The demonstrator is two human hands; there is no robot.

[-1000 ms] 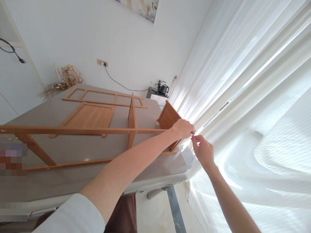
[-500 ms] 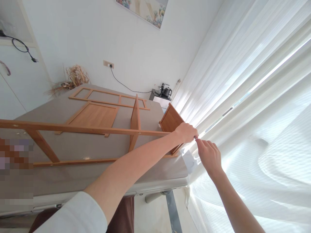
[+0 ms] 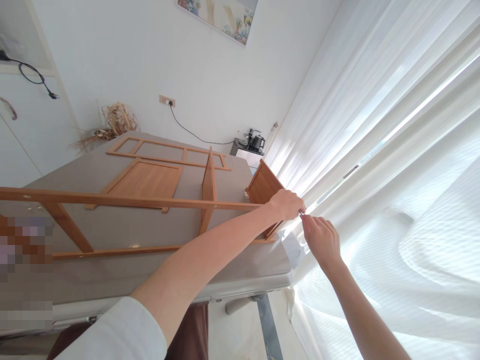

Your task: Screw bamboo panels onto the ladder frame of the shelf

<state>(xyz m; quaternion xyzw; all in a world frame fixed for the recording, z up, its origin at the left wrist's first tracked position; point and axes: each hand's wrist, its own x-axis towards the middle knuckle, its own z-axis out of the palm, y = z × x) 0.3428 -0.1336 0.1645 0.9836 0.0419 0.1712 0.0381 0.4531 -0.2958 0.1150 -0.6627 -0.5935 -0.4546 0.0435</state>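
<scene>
A wooden frame (image 3: 157, 201) with cross panels lies on its side along the table (image 3: 240, 265). Its right end carries an upright slatted panel (image 3: 264, 184). My left hand (image 3: 287, 204) is closed around the frame's right end, at the top corner of that panel, hiding the joint. Close beside it, my right hand (image 3: 321, 237) pinches a small, thin metal piece (image 3: 301, 213) that meets the corner by my left fingertips. Most of that piece is covered by fingers, so its kind cannot be made out. A middle panel (image 3: 208, 182) stands crosswise in the frame.
Behind the frame lie a flat wooden panel (image 3: 144, 180) and a ladder-like frame (image 3: 168, 151). Dried stalks (image 3: 118, 120) rest at the table's far left. White curtains (image 3: 397, 210) hang close on the right. A kettle (image 3: 258, 142) stands on a small cabinet (image 3: 247, 156).
My right hand has shifted very slightly left, toward my left hand. My left hand stays at the frame's corner, and the wooden parts have not visibly moved.
</scene>
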